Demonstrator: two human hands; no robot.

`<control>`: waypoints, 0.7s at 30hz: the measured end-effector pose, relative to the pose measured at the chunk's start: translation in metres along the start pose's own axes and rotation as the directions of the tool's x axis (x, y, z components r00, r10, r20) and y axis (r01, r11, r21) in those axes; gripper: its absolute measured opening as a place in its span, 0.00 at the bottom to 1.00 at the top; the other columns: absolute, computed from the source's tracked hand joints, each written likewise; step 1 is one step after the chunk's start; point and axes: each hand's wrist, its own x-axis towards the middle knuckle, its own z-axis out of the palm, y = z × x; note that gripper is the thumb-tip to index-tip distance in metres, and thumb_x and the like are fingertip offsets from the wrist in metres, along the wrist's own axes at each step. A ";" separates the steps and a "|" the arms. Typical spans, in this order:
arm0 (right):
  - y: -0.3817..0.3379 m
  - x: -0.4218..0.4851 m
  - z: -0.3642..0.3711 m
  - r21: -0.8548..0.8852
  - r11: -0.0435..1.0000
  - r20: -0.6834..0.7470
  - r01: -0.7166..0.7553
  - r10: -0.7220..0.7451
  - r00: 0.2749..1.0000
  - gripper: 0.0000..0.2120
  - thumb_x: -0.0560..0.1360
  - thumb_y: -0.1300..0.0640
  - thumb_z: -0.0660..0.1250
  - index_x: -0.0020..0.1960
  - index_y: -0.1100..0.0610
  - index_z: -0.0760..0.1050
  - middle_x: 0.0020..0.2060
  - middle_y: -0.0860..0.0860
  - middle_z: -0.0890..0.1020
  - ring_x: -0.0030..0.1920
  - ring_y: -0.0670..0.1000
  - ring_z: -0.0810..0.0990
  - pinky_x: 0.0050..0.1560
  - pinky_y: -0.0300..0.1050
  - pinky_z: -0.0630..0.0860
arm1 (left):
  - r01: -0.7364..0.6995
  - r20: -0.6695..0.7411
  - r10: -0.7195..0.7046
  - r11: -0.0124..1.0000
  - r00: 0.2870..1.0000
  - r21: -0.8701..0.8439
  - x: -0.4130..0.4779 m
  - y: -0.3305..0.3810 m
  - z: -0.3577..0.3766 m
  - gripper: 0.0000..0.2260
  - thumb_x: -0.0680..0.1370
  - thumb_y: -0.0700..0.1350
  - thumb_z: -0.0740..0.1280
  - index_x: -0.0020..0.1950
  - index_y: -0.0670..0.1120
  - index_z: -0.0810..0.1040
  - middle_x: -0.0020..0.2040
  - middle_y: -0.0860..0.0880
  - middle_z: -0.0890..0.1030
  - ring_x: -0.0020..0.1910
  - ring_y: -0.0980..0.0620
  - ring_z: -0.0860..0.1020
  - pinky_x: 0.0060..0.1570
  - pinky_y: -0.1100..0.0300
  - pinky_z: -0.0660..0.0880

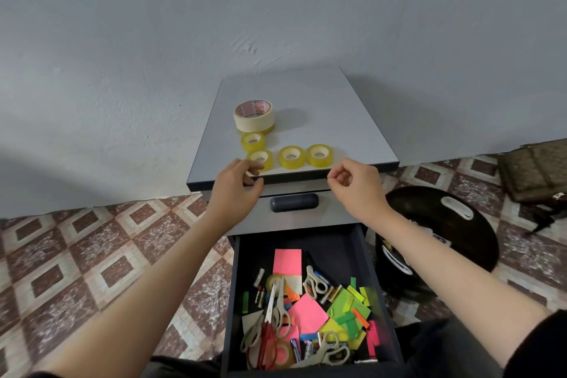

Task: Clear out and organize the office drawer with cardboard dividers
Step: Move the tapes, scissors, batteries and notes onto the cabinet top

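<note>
The left hand (237, 186) curls at the front edge of the desk (352, 120), fingertips against the nearest yellow tape roll (262, 159); whether it grips the roll cannot be told. Further right, the right hand (359, 187) hovers curled, holding nothing. The open drawer (331, 242), cluttered with scissors (277, 301) and sticky notes (306, 314), lies below both hands.

Red print inside masking tape core (254, 108), too blurred to read
</note>
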 end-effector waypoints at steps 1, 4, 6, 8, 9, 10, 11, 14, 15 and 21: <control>0.001 -0.010 0.003 0.009 1.000 0.026 -0.006 0.006 1.000 0.06 0.71 0.67 0.67 0.38 0.59 0.75 0.28 0.46 0.73 0.29 0.42 0.69 0.33 0.30 0.67 | 0.008 0.009 -0.008 1.000 1.000 -0.001 -0.011 -0.002 0.000 0.09 0.74 0.35 0.67 0.53 0.41 0.79 0.45 0.48 0.77 0.37 0.60 0.73 0.40 0.77 0.66; 0.008 -0.038 0.015 0.005 0.999 0.083 -0.032 0.032 0.996 0.08 0.72 0.67 0.67 0.38 0.57 0.75 0.28 0.45 0.73 0.29 0.42 0.70 0.32 0.28 0.67 | 0.052 0.071 -0.053 0.999 0.996 0.016 -0.043 -0.009 0.001 0.07 0.75 0.36 0.66 0.51 0.43 0.79 0.43 0.50 0.78 0.37 0.61 0.73 0.38 0.75 0.67; 0.012 -0.052 0.022 -0.010 0.999 0.114 -0.052 0.053 0.992 0.06 0.72 0.66 0.67 0.40 0.57 0.76 0.28 0.44 0.72 0.29 0.41 0.70 0.32 0.30 0.67 | 0.084 0.118 -0.087 0.996 0.989 0.030 -0.061 -0.015 0.003 0.07 0.75 0.37 0.66 0.51 0.44 0.79 0.42 0.51 0.78 0.38 0.59 0.74 0.36 0.73 0.67; 0.010 -0.056 0.027 -0.036 0.998 0.166 -0.050 0.056 0.985 0.07 0.74 0.65 0.67 0.50 0.57 0.77 0.28 0.44 0.73 0.29 0.41 0.71 0.33 0.29 0.67 | 0.090 0.148 -0.094 0.995 0.984 0.035 -0.074 -0.022 0.003 0.07 0.75 0.37 0.66 0.51 0.45 0.79 0.42 0.52 0.78 0.37 0.59 0.74 0.36 0.73 0.67; 0.007 -0.053 0.029 -0.065 0.997 0.202 -0.035 0.048 0.978 0.12 0.74 0.63 0.67 0.58 0.57 0.76 0.28 0.45 0.74 0.29 0.41 0.72 0.34 0.28 0.68 | 0.094 0.160 -0.099 0.995 0.982 0.037 -0.078 -0.024 0.003 0.07 0.75 0.37 0.66 0.51 0.45 0.78 0.42 0.52 0.77 0.37 0.60 0.74 0.37 0.73 0.67; 0.003 -0.048 0.030 -0.092 0.996 0.243 -0.020 0.042 0.969 0.19 0.75 0.62 0.66 0.65 0.56 0.72 0.29 0.47 0.76 0.31 0.43 0.74 0.36 0.29 0.70 | 0.100 0.169 -0.105 0.994 0.980 0.040 -0.080 -0.025 0.002 0.07 0.76 0.37 0.66 0.52 0.46 0.78 0.42 0.52 0.77 0.37 0.59 0.74 0.37 0.72 0.68; -0.001 -0.041 0.031 -0.124 0.992 0.278 -0.012 0.047 0.960 0.24 0.76 0.60 0.65 0.71 0.54 0.66 0.31 0.49 0.78 0.34 0.46 0.77 0.40 0.34 0.74 | 0.104 0.176 -0.110 0.994 0.978 0.045 -0.081 -0.026 0.001 0.07 0.76 0.38 0.66 0.52 0.46 0.78 0.42 0.52 0.77 0.37 0.58 0.75 0.37 0.72 0.68; -0.014 -0.015 0.035 -0.230 0.973 0.323 0.006 0.070 0.944 0.32 0.76 0.57 0.64 0.76 0.49 0.54 0.37 0.53 0.79 0.44 0.53 0.78 0.46 0.47 0.76 | 0.110 0.199 -0.119 0.992 0.973 0.056 -0.078 -0.026 0.001 0.10 0.77 0.39 0.65 0.57 0.45 0.77 0.45 0.53 0.76 0.38 0.61 0.74 0.38 0.76 0.68; -0.019 -0.007 0.037 -0.251 0.968 0.333 0.008 0.078 0.940 0.33 0.76 0.56 0.63 0.76 0.49 0.51 0.37 0.53 0.78 0.45 0.54 0.78 0.44 0.48 0.76 | 0.110 0.209 -0.120 0.992 0.971 0.060 -0.076 -0.025 0.001 0.11 0.77 0.40 0.65 0.59 0.45 0.76 0.46 0.53 0.76 0.38 0.62 0.73 0.38 0.77 0.67; -0.032 0.020 0.044 -0.357 0.934 0.355 -0.009 0.145 0.924 0.33 0.76 0.58 0.61 0.77 0.49 0.50 0.31 0.48 0.71 0.40 0.54 0.75 0.35 0.44 0.68 | 0.119 0.244 -0.131 0.991 0.961 0.060 -0.068 -0.022 0.005 0.13 0.78 0.41 0.64 0.63 0.46 0.74 0.48 0.53 0.76 0.40 0.60 0.73 0.43 0.68 0.69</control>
